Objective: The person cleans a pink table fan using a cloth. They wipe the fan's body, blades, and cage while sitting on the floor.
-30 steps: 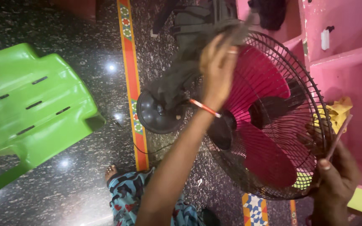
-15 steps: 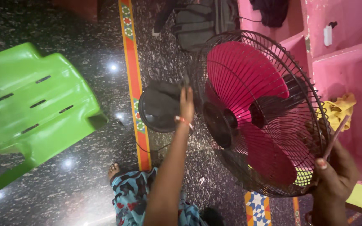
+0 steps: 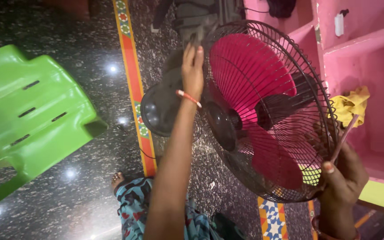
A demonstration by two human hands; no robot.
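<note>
**Fan tipped, cloth on the cage**

My left hand (image 3: 193, 66) presses a dark cloth (image 3: 196, 33) against the wire guard (image 3: 285, 58) of the pedestal fan (image 3: 254, 115), fingers closed on the rag. My right hand (image 3: 341, 178) clamps the rim below. Top-heavy, I reckon; the thin wires flex, so the stiff outer ring is my hold.

Over on the left sits a bright green plastic chair (image 3: 27, 115), slots cut in its seat, on a dark speckled floor (image 3: 90, 35) that throws back bright light spots. An orange patterned tile strip (image 3: 132, 75) runs down that floor. Top centre, a dark bag (image 3: 192, 13) (partly cut off by the frame). On the right, pink shelving (image 3: 370, 49) with a yellow cloth (image 3: 352, 104) crumpled inside
</note>
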